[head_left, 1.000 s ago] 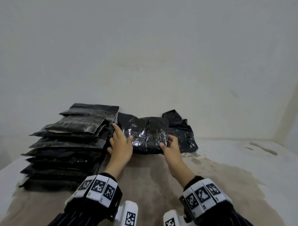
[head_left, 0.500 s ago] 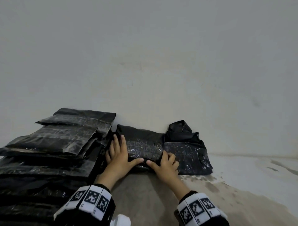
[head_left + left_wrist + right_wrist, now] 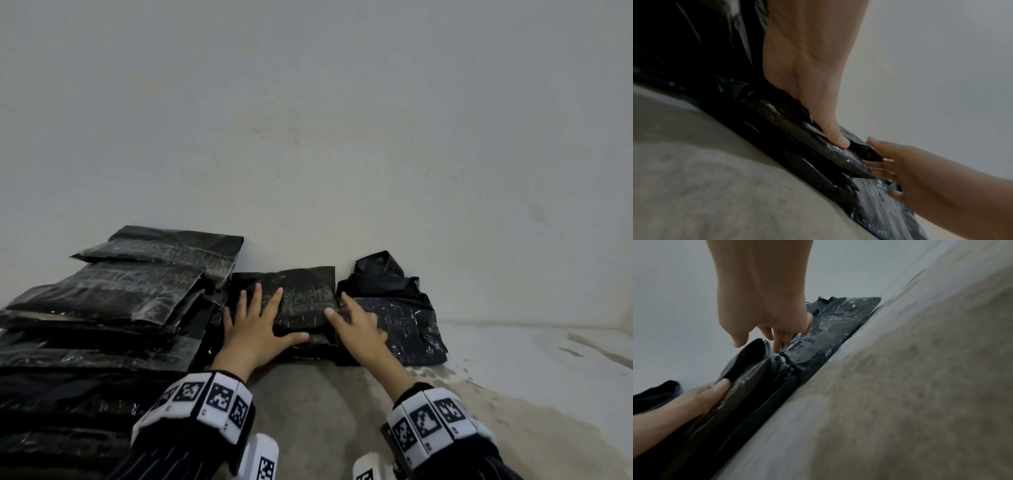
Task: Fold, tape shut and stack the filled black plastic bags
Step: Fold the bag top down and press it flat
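A folded black bag [image 3: 301, 291] lies on the floor against the wall. My left hand [image 3: 257, 329] presses flat on its left half, fingers spread and thumb stretched along its near edge [image 3: 835, 138]. My right hand [image 3: 359, 329] hovers just right of it with loosely bent fingers. Its fingertips [image 3: 781, 344] touch the crumpled black bag [image 3: 404, 325] beside the folded one and hold nothing. A tall stack of folded, taped black bags [image 3: 120, 308] stands at the left, next to my left hand.
The white wall [image 3: 342, 137] rises directly behind the bags. The floor is a brownish-grey surface [image 3: 325, 394] in front of me, and a paler, stained stretch [image 3: 531, 359] runs off to the right. No tape roll is in view.
One second ago both hands held the bag by its sides. It now lies flat under my left palm, and my right hand has slid off it rightward to the crumpled bag.
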